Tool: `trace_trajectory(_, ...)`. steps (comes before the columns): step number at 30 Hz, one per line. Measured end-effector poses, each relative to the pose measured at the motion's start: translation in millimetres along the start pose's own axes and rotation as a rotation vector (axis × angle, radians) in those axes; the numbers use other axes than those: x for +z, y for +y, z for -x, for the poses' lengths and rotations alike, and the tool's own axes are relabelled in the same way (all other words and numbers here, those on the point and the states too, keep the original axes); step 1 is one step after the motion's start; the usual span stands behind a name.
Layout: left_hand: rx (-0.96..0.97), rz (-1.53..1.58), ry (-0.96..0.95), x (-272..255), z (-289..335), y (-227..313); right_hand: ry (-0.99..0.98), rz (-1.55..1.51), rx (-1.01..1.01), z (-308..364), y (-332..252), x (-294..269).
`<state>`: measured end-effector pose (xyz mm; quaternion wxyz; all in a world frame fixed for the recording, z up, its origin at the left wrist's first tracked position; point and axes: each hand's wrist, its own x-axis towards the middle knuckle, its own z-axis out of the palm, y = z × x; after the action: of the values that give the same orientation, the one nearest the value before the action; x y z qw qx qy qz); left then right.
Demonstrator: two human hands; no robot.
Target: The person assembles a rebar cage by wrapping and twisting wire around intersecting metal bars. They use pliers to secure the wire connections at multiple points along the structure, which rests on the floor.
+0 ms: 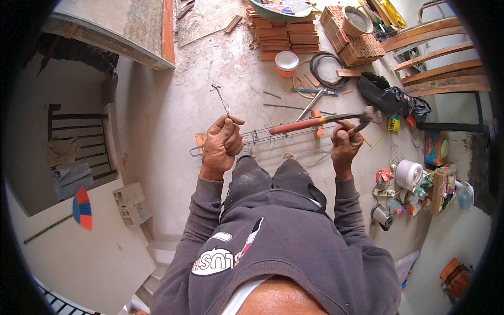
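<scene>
Pinches thin dark wire (222,101) between thumb and curled fingers of left hand (222,140), centre-left of frame, with loose ends up; grips red-handled pincers (315,122) near the head with right hand (346,147), fingers closed, right of centre; stands by narrow steel-bar cage (257,137) propped on brick pieces (200,139), mid-frame; could lose wire if pinch loosens, likely tangling strands too; could prick fingers on loose ends; could drop pincers toward feet (287,156), given lopsided hold with long handle reaching left; could trip on steel-bar cage, close in front of feet, or on loose rods (283,106) just above mid-frame; for writing, see white block lettering on dark sweatshirt (294,236), lower centre; see dark letters on yellow package (394,124), right of frame; can't read print on orange-and-blue box (434,147), far right, too small; can't make out any marking on pincers.
</scene>
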<state>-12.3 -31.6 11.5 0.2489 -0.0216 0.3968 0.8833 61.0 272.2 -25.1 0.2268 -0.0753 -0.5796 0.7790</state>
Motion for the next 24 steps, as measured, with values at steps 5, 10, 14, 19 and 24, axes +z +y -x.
trace_trajectory(5, 0.003, -0.075, 0.060, -3, -2, -4, -0.007, -0.192, 0.041, -17, -9, -5)
trace_trajectory(10, 0.004, -0.236, 0.107, 2, 1, -10, -0.054, -0.165, -0.035, -30, -23, -9)
trace_trajectory(14, 0.006, -0.252, 0.189, -5, 8, -13, -0.091, -0.265, -0.101, -39, -32, -14)
trace_trajectory(19, 0.052, -0.349, 0.251, -2, 14, -13, -0.105, -0.192, -0.076, -49, -31, -45)
trace_trajectory(24, 0.109, -0.570, 0.272, 45, -6, -38, -0.120, -0.139, -0.008, -26, -13, -42)
